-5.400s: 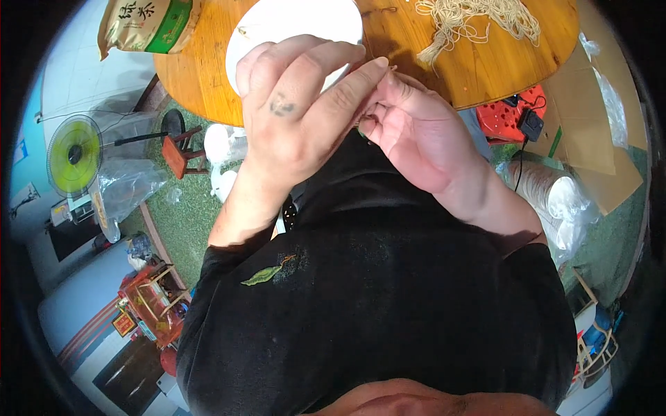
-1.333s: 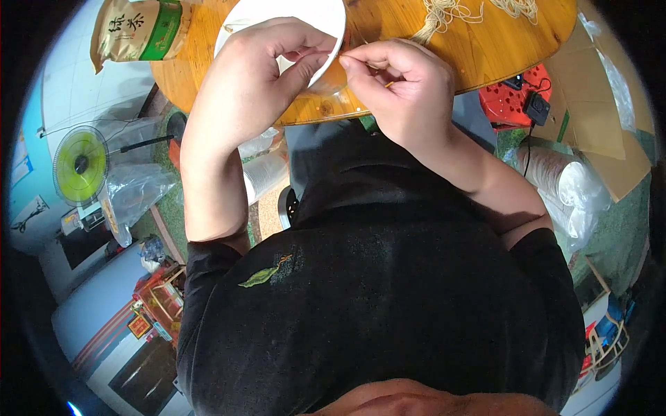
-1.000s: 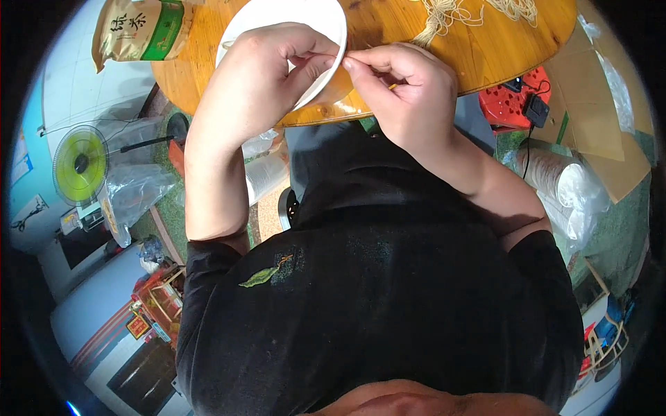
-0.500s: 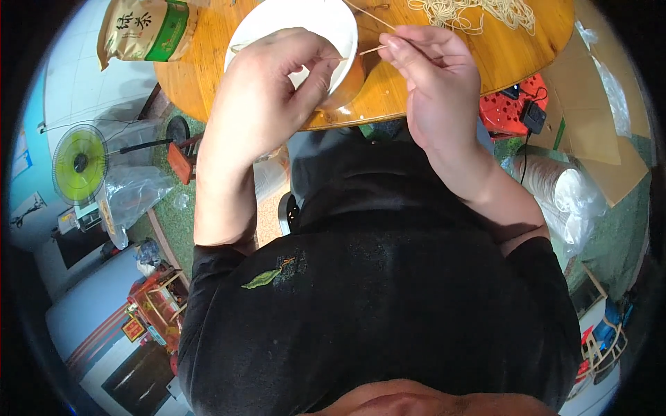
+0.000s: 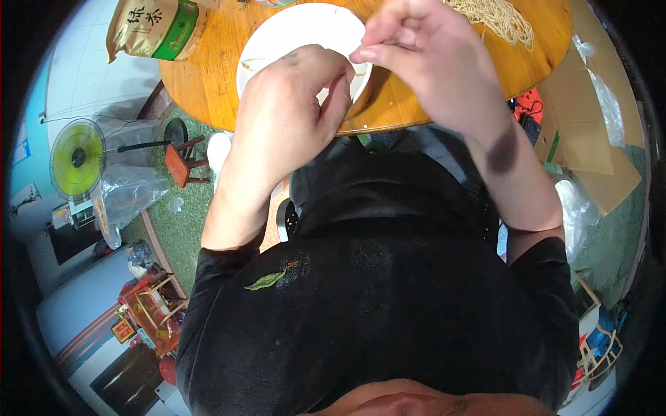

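Observation:
Over the near rim of a white bowl (image 5: 298,21), my left hand (image 5: 288,104) is closed with thumb and fingers pinched together. A thin beige cord (image 5: 359,74) shows just past its fingertips, mostly hidden by the hand. My right hand (image 5: 440,66) is raised at the bowl's right side, slightly blurred, its thumb and forefinger pinched close to the left fingertips. The cord in the right pinch can hardly be made out here. A thin strand (image 5: 253,64) lies inside the bowl at its left.
A heap of beige cord (image 5: 503,24) lies on the round wooden table (image 5: 198,83) at the far right. A gold and green bag (image 5: 156,28) stands at the far left. Beyond the table are a green fan (image 5: 78,158), a small wooden stool (image 5: 184,163) and cardboard (image 5: 583,132).
My right hand has moved left and up, nearer my left fingertips. My left hand has shifted slightly right and down. The cord length seen between the hands is now mostly out of sight.

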A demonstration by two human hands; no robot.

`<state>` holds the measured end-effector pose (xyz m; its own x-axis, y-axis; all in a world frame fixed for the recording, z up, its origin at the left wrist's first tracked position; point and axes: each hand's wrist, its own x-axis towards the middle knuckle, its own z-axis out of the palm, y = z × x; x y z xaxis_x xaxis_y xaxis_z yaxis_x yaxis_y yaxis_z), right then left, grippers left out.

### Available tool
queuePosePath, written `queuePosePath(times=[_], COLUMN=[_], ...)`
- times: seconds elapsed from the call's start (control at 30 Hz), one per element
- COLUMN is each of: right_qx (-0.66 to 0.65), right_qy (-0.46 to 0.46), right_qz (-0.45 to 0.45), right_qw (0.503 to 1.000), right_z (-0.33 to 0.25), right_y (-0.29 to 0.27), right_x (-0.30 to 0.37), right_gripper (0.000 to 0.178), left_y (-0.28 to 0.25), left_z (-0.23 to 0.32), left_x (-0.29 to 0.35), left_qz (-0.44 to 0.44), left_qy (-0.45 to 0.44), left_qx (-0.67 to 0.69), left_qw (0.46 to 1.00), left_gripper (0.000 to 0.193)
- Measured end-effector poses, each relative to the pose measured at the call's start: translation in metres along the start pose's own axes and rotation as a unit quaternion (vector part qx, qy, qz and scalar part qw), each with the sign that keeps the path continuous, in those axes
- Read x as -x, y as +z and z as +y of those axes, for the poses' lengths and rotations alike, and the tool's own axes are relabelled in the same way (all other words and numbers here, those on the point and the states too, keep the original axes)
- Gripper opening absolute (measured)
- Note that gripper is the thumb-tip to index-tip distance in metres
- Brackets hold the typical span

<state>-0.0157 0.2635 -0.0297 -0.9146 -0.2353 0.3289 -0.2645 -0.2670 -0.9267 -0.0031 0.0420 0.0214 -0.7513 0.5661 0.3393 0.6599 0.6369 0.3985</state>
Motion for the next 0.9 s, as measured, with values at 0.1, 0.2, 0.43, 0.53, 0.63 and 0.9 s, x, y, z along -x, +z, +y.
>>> queuePosePath(times=[0.1,0.2,0.43,0.53,0.63,0.9], right_qx=[0.31,0.336,0.17,0.373,0.373,0.405], right_qy=[-0.123,-0.126,-0.046,-0.212,-0.211,0.055], right_qz=[-0.075,-0.161,-0.138,-0.216,-0.31,-0.16], right_qw=[0.94,0.919,0.975,0.877,0.849,0.898], right_z=[-0.054,-0.059,-0.067,-0.069,-0.073,-0.076], right_y=[0.003,0.001,0.008,0.012,0.011,0.022], right_x=[-0.017,-0.028,-0.054,-0.055,-0.063,-0.047], right_gripper=[0.006,0.007,0.007,0.006,0.007,0.008], left_y=[0.001,0.002,0.003,0.003,0.001,0.005], left_z=[0.002,0.003,0.002,0.002,0.002,-0.005], left_x=[0.006,0.007,0.006,0.01,0.012,0.01], left_qz=[0.009,0.018,0.006,0.016,0.004,0.096], left_qy=[-0.005,-0.008,0.003,-0.002,-0.019,0.03], left_qx=[-0.013,-0.003,0.006,0.001,-0.003,0.028], left_qw=[1.0,1.0,1.0,1.0,1.0,0.995], left_gripper=[0.006,0.005,0.004,0.004,0.005,0.002])
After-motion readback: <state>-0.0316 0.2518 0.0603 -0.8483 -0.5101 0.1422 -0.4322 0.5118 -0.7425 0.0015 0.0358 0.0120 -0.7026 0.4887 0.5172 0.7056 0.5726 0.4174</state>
